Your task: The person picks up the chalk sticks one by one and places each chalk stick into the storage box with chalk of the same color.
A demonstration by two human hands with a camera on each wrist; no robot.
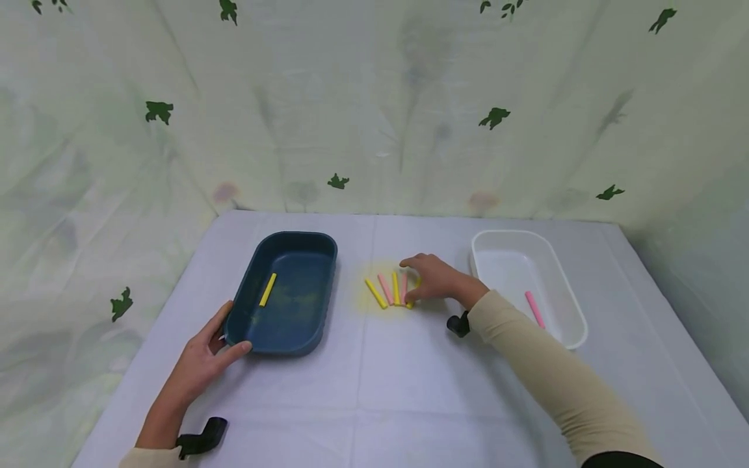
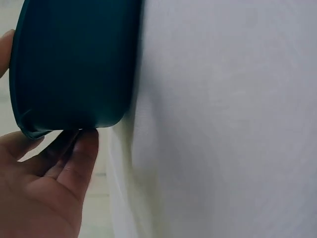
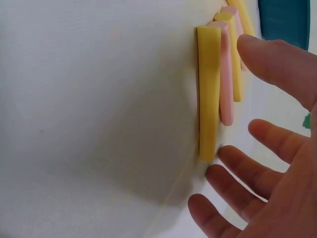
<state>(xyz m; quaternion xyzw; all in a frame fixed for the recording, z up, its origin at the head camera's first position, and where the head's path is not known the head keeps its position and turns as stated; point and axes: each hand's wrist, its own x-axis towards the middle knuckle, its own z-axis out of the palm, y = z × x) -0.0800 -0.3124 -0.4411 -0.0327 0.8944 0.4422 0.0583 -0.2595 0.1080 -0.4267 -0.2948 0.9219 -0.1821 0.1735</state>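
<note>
Mostly pale sheeting here: a backdrop (image 1: 374,78) hangs behind the table and down both sides, wrinkled, slightly glossy, blurred greens and a few reddish patches showing in it, sharp dark-green leaf-like shapes (image 1: 159,112) scattered over it. Below, a table (image 1: 316,416) under a whitish cloth, faintly lilac in this light; creases run lengthwise and crosswise, soft shadows lie under the arms.

Over the cloth from the near right, a beige sleeve (image 1: 544,370). Two rounded-corner trays: dark blue tray (image 1: 295,325) at the person's left, white tray (image 1: 509,266) at the right, well apart.

Left hand (image 1: 196,367) grips the blue tray's near-left corner, thumb at the near rim, fingers against the outer wall. Right hand (image 1: 435,279) arched over the middle of the table, thumb and fingers well spread, nothing in its grasp. Black wrist pieces (image 1: 201,437) on both wrists.

Smallest, chalk-like sticks. Five in a loose row between the trays, alternating yellow (image 1: 376,294) and pink (image 1: 385,289); the rightmost yellow stick (image 3: 209,94) lies just beside the right fingers. One yellow stick (image 1: 268,290) inside the blue tray, one pink stick (image 1: 535,310) inside the white. Yellowish dust (image 1: 364,276) tints the cloth around the row.
</note>
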